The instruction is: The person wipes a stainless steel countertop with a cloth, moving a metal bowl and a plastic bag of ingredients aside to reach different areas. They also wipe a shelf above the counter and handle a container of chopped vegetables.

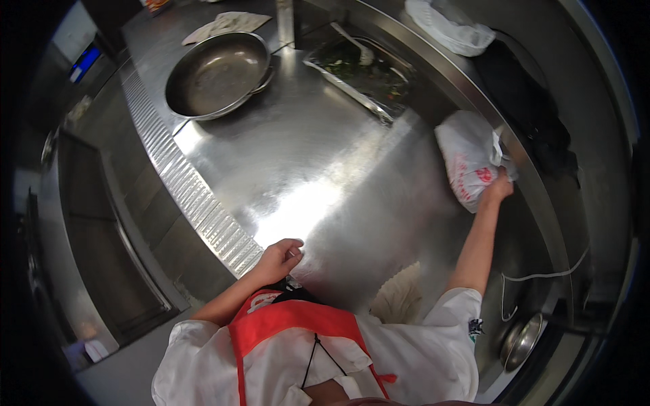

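At the right, my right hand (500,187) grips the gathered top of a white plastic bag (464,152) with red printing. The bag is bulky and its contents are hidden; it is beside the raised rear ledge of the stainless steel counter (325,147). My left hand (282,259) is over the counter's front edge, close to my red apron (299,319). Its fingers are loosely curled and nothing shows in them.
A large steel wok (218,76) rests at the far left, near a folded cloth (228,25). Beyond stands a tray of greens (365,76) with a slotted spoon (365,53). Another cloth (398,294) lies beside me. A metal bowl (522,342) sits lower right, near a white cable (546,276).
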Demonstrator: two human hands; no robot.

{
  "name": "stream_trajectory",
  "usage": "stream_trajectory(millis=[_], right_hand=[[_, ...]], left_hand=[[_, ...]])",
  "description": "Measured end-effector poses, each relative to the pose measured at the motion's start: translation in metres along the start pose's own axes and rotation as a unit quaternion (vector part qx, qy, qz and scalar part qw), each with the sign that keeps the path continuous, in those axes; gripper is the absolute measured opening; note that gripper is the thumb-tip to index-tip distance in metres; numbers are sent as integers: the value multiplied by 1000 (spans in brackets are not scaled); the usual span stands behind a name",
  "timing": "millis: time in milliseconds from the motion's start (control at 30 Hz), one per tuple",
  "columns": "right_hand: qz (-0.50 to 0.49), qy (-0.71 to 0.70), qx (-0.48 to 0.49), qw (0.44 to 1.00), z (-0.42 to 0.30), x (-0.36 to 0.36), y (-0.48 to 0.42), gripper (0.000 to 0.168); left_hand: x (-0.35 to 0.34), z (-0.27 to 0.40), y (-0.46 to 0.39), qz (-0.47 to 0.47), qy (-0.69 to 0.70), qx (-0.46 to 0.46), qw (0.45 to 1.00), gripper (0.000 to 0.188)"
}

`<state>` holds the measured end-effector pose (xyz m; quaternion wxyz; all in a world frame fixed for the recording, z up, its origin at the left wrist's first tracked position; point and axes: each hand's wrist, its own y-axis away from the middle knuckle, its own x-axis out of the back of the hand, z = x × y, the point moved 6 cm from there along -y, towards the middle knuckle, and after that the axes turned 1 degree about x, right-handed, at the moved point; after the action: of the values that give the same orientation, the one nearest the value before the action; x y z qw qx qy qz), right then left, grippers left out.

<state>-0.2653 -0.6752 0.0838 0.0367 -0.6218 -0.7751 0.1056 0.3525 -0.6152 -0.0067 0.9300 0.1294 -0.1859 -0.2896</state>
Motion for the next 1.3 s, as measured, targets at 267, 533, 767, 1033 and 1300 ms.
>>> stream_trajectory(millis=[267,533,767,1033,1300], right_hand=[[-45,379,110,918,29,2,-75,60],[-139,419,339,831,-29,21,122,54],[-302,492,187,795,-33,125,260,59],[-353,575,192,713,-31,226,403,58],[-304,611,141,717,-20,218,417,59]], left_hand=[[24,-18,-4,44,97,10,994,25],[40,-32,-8,69,188,38,979,21],[61,-27,-13,72,282,18,956,19],[114,-45,-26,111,335,86,932,19],[114,-22,-81,27,347,63,935,18]])
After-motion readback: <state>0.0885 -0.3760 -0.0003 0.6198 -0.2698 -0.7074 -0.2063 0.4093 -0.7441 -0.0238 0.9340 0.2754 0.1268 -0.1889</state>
